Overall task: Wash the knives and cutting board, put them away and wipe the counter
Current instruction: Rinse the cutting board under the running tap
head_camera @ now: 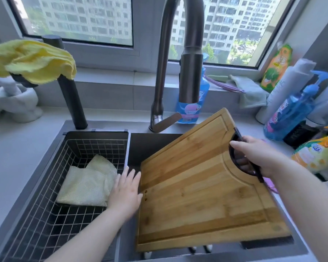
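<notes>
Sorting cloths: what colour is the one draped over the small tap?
Yellow cloth, head view.

Upper centre: a dark gooseneck faucet (pixel 190 76) in front of a window (pixel 83 17). Upper left: a yellow cloth (pixel 34 59) draped over a black tap column (pixel 72 99). Lower left: a wire basket (pixel 95 146) holding a pale mesh cloth (pixel 87 184). Behind the faucet: a blue refill pouch (pixel 189 112). Right edge: a grey-green cloth (pixel 252 93), a white bottle (pixel 284 86) and a blue pump bottle (pixel 290 112), standing close together.
</notes>
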A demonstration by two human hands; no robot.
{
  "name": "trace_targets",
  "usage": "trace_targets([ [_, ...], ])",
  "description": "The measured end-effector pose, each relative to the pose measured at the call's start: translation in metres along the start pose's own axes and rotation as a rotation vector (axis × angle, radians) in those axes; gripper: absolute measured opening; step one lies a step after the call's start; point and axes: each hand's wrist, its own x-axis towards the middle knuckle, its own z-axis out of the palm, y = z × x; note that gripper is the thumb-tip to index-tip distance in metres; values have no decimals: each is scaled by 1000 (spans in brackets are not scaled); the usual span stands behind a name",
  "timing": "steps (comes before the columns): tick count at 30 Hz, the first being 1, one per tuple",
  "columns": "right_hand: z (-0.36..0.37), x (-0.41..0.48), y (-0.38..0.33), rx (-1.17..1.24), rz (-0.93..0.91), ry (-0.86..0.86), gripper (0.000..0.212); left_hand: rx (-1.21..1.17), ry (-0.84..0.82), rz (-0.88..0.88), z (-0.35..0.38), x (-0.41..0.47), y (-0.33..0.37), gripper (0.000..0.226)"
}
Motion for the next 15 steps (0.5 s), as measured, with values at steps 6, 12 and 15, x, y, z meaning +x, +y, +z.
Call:
trace_targets([
  [6, 33, 26, 27, -6, 77, -62, 19, 75, 99, 33, 12, 2, -5, 56],
  [12, 48, 43, 40, -42, 125, -90, 15, -46, 127, 24, 19, 4, -9, 44],
  [15, 50, 48, 46, -55, 126, -99, 14, -26, 181, 13, 24, 6, -10, 39],
])
